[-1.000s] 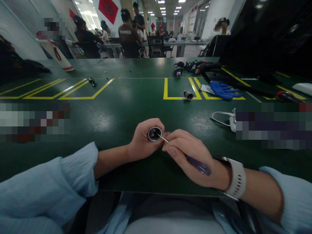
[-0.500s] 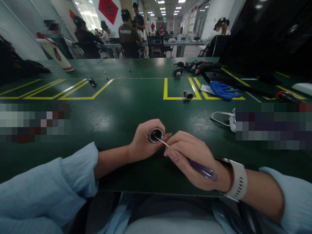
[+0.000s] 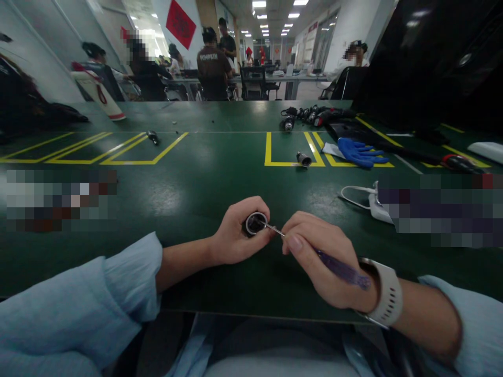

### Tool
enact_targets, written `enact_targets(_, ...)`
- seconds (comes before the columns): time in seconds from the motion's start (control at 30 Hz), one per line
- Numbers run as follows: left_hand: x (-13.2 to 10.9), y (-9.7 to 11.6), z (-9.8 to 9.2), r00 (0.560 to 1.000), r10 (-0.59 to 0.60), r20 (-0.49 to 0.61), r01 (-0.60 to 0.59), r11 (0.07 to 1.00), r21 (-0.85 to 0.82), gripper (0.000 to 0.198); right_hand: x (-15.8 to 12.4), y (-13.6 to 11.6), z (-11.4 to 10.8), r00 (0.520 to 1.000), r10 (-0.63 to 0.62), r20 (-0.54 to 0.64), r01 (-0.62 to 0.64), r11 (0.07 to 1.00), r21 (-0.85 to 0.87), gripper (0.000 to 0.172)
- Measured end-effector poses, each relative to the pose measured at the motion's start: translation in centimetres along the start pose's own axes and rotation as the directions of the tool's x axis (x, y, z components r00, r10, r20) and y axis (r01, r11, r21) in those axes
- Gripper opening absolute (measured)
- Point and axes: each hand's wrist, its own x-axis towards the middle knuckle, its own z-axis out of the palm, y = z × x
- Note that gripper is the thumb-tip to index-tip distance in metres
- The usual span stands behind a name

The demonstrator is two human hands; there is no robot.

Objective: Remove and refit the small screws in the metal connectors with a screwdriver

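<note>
My left hand [image 3: 236, 238] is wrapped round a small dark cylinder with a silver rim [image 3: 255, 223], its open end facing up at me. My right hand [image 3: 322, 259] pinches a thin screwdriver with a purple handle [image 3: 341, 270]. The screwdriver's metal tip reaches into the mouth of the cylinder. Both hands rest on the green table [image 3: 188, 178] close to its near edge. A white watch [image 3: 383, 293] sits on my right wrist.
A second small cylinder [image 3: 303, 158] lies on a yellow marked box. A blue glove [image 3: 359, 153], a pile of dark parts [image 3: 306, 112] and a white cable [image 3: 359, 196] lie to the right. A small dark piece [image 3: 153, 137] lies far left. Several people sit at tables behind.
The view has shifted slightly. My right hand and the screwdriver have drawn a little to the right, the handle lying lower; the tip stays in the cylinder held by my left hand.
</note>
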Motion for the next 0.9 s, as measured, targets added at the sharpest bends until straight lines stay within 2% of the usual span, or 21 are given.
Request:
enact_targets(0.33,-0.1,-1.0,-0.5,0.996,-0.037,0.076,0.035,0.999,0.021,0.012,-0.2,0.1,-0.1,0.994,0.079,-0.069,-0.076,0.996,0.052,0.023)
enact_targets(0.43,0.4,-1.7,-0.8,0.995,-0.027,0.092,0.014,0.991,0.136,0.013,-0.2,0.2,-0.2,0.990,0.111,-0.085,-0.106,0.993,0.060,0.023)
enact_targets(0.53,1.3,-3.5,-1.9,0.998,-0.057,0.005,0.051,0.938,0.343,0.014,-0.2,0.2,-0.1,0.987,0.136,-0.089,-0.130,0.989,0.069,0.024)
enact_targets(0.63,2.6,-6.8,-4.3,0.993,-0.001,-0.119,0.066,0.837,0.543,0.013,0.0,0.3,-0.1,0.987,0.144,-0.074,-0.138,0.987,0.081,0.025)
enact_targets(0.73,3.7,-10.7,-7.9,0.976,0.081,-0.202,0.082,0.723,0.686,0.010,0.1,0.3,0.0,0.987,0.150,-0.051,-0.145,0.986,0.085,0.025)
enact_targets(0.8,4.1,-13.0,-10.5,0.950,0.041,-0.310,0.217,0.625,0.749,0.013,0.1,0.4,0.0,0.988,0.149,-0.038,-0.145,0.986,0.088,0.025)
enact_targets(0.9,4.0,-15.2,-14.0,0.902,-0.122,-0.414,0.425,0.412,0.806,0.019,0.0,0.4,0.1,0.989,0.147,-0.026,-0.144,0.985,0.096,0.026)
